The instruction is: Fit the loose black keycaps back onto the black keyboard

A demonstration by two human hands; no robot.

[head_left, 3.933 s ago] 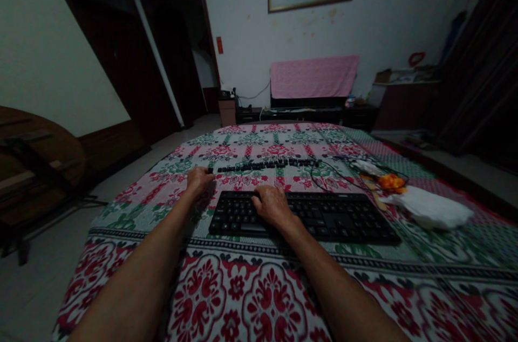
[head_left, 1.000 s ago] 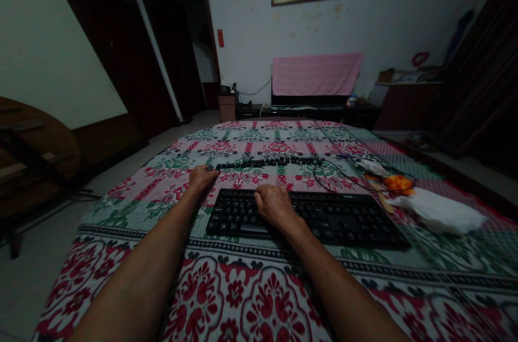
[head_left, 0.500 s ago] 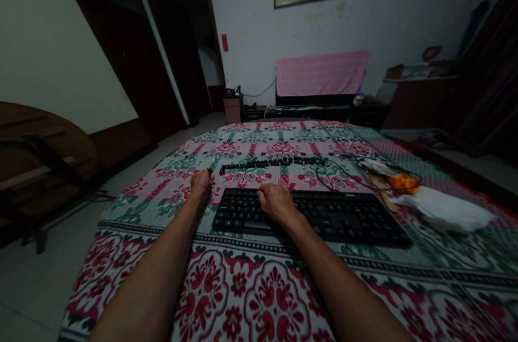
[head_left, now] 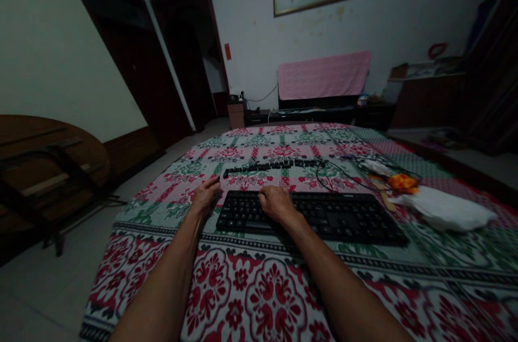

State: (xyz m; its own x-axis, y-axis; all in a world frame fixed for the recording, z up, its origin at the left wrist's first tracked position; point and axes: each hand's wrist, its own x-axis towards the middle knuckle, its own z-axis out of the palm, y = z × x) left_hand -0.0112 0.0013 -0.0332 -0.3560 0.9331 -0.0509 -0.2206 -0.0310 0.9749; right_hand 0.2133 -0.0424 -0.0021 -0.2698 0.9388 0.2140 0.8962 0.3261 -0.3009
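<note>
A black keyboard [head_left: 343, 220] lies across the patterned tablecloth in front of me. My right hand [head_left: 277, 203] is on its upper left part, fingers curled in and their tips hidden from this side. To the left of the keyboard, my left hand [head_left: 205, 196] is just above the cloth, its fingers drawn together and pointing forward. At those fingertips shows a small dark piece that looks like a keycap [head_left: 218, 177]. Beyond the keyboard, several loose black keycaps [head_left: 263, 166] form a long uneven row.
A dark cable [head_left: 342, 168] loops behind the keyboard. To the right lie an orange crumpled item [head_left: 402, 183] and a white plastic bag [head_left: 449, 212]. The flowered tablecloth [head_left: 243, 288] covers the table. At the far left, a round folded tabletop [head_left: 52, 158] leans with its metal legs.
My left hand has shifted slightly right and down, toward the keyboard, and its fingers reach farther forward. My right hand stays on the keyboard. The whole view has tilted slightly.
</note>
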